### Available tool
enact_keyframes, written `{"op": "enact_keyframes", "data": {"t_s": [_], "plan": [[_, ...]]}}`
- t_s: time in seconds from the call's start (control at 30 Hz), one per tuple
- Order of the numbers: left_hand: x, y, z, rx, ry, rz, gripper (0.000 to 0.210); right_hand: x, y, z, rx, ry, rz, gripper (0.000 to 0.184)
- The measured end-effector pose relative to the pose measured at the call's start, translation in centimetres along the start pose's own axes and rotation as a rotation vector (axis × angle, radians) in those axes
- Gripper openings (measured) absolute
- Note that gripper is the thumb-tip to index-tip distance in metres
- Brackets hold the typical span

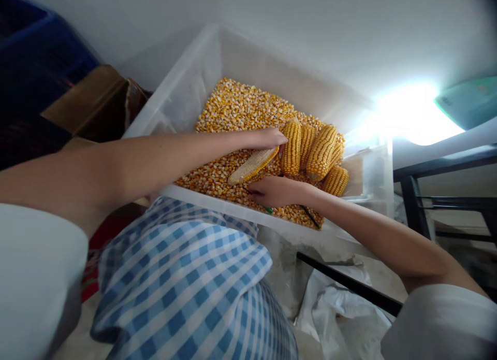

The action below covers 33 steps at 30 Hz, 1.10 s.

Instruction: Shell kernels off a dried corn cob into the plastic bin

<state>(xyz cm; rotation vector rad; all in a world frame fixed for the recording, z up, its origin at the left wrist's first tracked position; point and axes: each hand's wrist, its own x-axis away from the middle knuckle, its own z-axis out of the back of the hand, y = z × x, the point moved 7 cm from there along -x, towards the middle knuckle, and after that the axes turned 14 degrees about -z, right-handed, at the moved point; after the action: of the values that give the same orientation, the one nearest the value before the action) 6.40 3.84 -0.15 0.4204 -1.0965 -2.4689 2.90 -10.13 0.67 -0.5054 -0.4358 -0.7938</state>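
A clear plastic bin (194,85) holds a layer of loose yellow corn kernels (236,109) and several whole corn cobs (320,153) at its right side. My left hand (269,138) reaches over the bin and grips the top end of a partly shelled cob (252,167), which slants down to the left. My right hand (274,190) lies just under that cob, above the bin's near rim, fingers curled around a thin green-handled tool (267,209) that is mostly hidden.
My blue checked trousers (186,282) fill the foreground. White sacks (341,313) and a black bar (349,285) lie on the floor below the bin. A cardboard box (93,101) and a blue crate (34,54) stand at left, a black metal frame (446,194) at right.
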Motion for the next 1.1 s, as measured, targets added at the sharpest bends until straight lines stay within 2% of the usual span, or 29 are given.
{"op": "enact_keyframes", "data": {"t_s": [0.17, 0.4, 0.77, 1.1], "plan": [[0.11, 0.21, 0.12, -0.011, 0.004, 0.008, 0.033, -0.02, 0.13, -0.07, -0.004, -0.025, -0.04, 0.029], [0.06, 0.11, 0.05, -0.003, 0.005, -0.001, 0.035, -0.12, 0.13, -0.27, 0.021, 0.007, 0.002, 0.031], [-0.32, 0.09, -0.11, -0.06, -0.031, -0.056, 0.033, 0.14, -0.02, 0.04, 0.029, -0.003, -0.019, 0.031], [-0.21, -0.15, -0.1, -0.069, -0.02, -0.014, 0.036, 0.23, 0.0, 0.24, 0.018, -0.034, -0.08, 0.027]]}}
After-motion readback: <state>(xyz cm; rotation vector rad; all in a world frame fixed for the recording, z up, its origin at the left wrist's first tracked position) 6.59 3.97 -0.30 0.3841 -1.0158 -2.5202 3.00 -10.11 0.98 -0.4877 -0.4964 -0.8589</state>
